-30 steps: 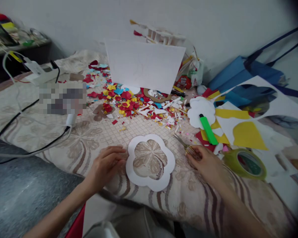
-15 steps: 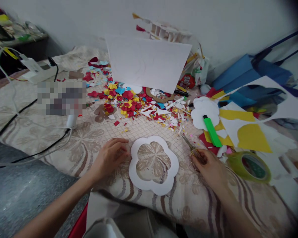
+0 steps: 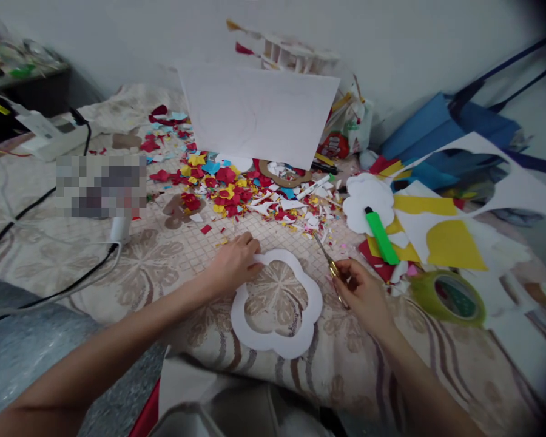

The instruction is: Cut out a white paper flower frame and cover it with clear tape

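Two hands: left hand (image 3: 239, 264) fingers pinching white paper ring (image 3: 310, 331) | right hand (image 3: 361, 294) fingers gripping scissors (image 3: 331, 267)

Left hand (image 3: 237, 260) now on white ring (image 3: 314, 298)

The light was dim and cool, with only soft shadows. Edges looked bent, the right corners dark, both forearms blurred.

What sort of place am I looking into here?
Probably a home craft corner: a patterned cloth spread with coloured paper scraps, scissors in the right hand, and a roll of tape nearby.
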`<state>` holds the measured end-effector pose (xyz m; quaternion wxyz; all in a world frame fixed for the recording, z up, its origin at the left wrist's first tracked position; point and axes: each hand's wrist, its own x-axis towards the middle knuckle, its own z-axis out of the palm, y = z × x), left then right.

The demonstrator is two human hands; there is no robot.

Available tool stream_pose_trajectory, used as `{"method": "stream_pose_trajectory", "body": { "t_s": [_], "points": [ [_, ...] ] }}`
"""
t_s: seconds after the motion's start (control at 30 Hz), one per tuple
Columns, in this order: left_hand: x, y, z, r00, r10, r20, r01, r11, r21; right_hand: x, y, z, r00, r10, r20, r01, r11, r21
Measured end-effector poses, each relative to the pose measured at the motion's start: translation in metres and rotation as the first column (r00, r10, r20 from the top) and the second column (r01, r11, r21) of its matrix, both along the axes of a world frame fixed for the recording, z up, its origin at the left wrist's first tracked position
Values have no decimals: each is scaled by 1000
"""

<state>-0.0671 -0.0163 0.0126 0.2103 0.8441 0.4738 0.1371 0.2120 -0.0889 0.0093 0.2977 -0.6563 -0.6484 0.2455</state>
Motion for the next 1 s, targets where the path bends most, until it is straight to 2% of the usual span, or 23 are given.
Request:
{"method": "stream_pose_trajectory", "body": {
  "t_s": [0.1, 0.17, 0.2, 0.27, 0.33, 0.37, 0.43, 0.5, 0.6, 0.7, 0.8, 1.0],
  "points": [
    [6, 4, 5, 999, 34, -28, -35, 999, -9, 4, 2, 0, 998, -12, -57, 12, 1000, -7],
    [3, 8, 8, 994, 83, 71, -77, 994, -74, 8, 2, 3, 990, -39, -136, 40, 999, 4],
    [2, 11, 9, 979, 118, 169, -97, 988, -123, 9, 2, 6, 980, -48, -194, 52, 999, 14],
    [-1, 18, 11, 878, 207, 431, -103, 962, -252, 11, 1, 13, 950, -53, -307, 71, 996, 46],
    [-1, 23, 11, 691, 313, 652, -43, 918, -395, 10, -1, 21, 934, -46, -353, 80, 993, 82],
    [0, 24, 10, 603, 371, 706, -2, 886, -464, 8, -3, 26, 942, -36, -335, 74, 992, 101],
    [4, 22, 8, 483, 484, 729, 44, 819, -573, 1, -8, 33, 971, 7, -238, 23, 992, 123],
    [9, 16, 5, 399, 578, 712, 30, 768, -640, -8, -14, 38, 988, 104, -115, -90, 989, 118],
    [18, 4, 1, 224, 673, 705, 22, 720, -694, -20, -22, 43, 971, 234, 49, -237, 968, 77],
    [27, -5, 1, 53, 717, 695, 103, 688, -718, -29, -26, 44, 951, 276, 137, -285, 957, 49],
    [33, -12, 3, -31, 723, 690, 161, 685, -711, -35, -26, 42, 937, 300, 181, -311, 949, 40],
    [42, -24, 5, -114, 692, 712, 166, 720, -674, -40, -25, 33, 903, 283, 322, -325, 942, 85]
  ]
}}
